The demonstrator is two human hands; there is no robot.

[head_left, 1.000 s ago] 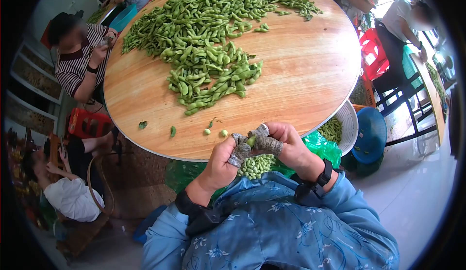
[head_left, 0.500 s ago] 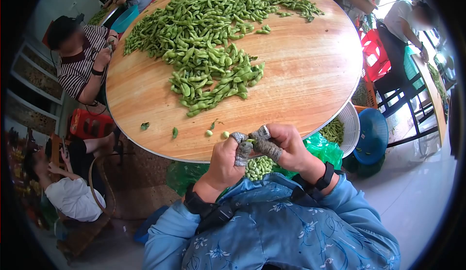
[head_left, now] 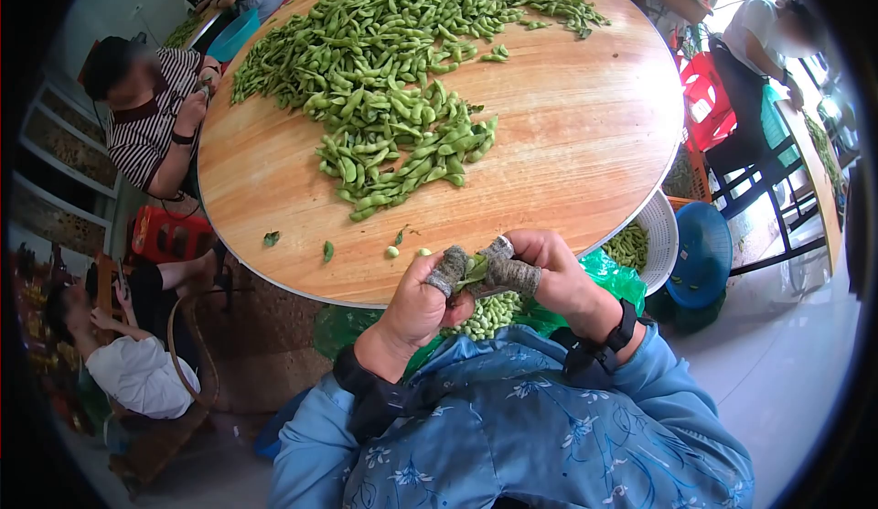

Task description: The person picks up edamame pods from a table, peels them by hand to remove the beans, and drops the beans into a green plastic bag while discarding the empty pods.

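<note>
Between my two hands, just off the table's near edge, is a green soybean pod [head_left: 473, 271]. My left hand [head_left: 422, 300] is closed on its left end, with grey wrapping over the thumb and a fingertip. My right hand [head_left: 541, 276], wrapped the same way, pinches the other end. Below them lies a heap of shelled soybeans [head_left: 489, 317], partly covered by my hands. A big pile of soybean pods [head_left: 366, 61] spreads over the round wooden table [head_left: 567, 143]. Two loose beans [head_left: 392, 252] and some leaf bits [head_left: 328, 251] lie near the table's front edge.
To the right stand a white basket [head_left: 666, 244] with pods inside and a blue basin [head_left: 700, 257]. Green plastic bags [head_left: 604, 280] hang by my lap. People sit at left and stand at right, near red stools [head_left: 169, 235] and another table [head_left: 819, 180].
My hands have moved slightly apart, and more of the pod shows between the wrapped fingers. The fingers of my left hand have shifted. The pile on the table looks the same.
</note>
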